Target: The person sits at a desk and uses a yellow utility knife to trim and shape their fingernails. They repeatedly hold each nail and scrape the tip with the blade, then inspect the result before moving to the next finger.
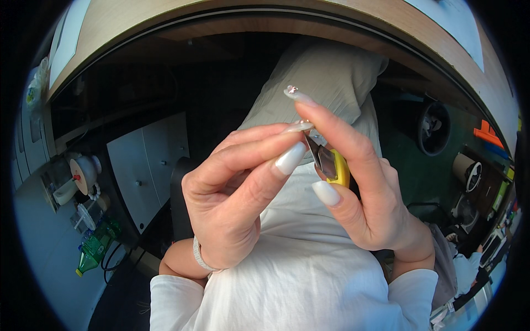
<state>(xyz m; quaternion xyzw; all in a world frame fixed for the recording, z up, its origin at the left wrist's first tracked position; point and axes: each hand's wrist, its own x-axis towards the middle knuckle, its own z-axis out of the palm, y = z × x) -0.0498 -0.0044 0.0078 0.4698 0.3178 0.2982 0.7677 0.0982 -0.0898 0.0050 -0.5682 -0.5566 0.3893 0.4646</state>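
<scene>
A small utility knife with a yellow body (341, 169) and a dark metal blade end (324, 157) is held in front of my chest. My right hand (381, 198) grips its body, partly hiding it, with the index finger stretched forward above the metal and the thumb beside the yellow part. The fingertips and thumb of my left hand (232, 182) close at the tip of the metal end. Long pale nails, some with small ornaments, cover part of the contact. Just behind the metal shows a small clear piece (317, 138), too small to identify.
A wooden desk edge (265, 9) curves across the top. At left are a white cabinet (145, 165), a green plastic bottle (96, 248) and a round pinkish-white object (85, 176). On the right stand a black bin (434, 128) and another bin (466, 170); a seated person (466, 265) is farther back.
</scene>
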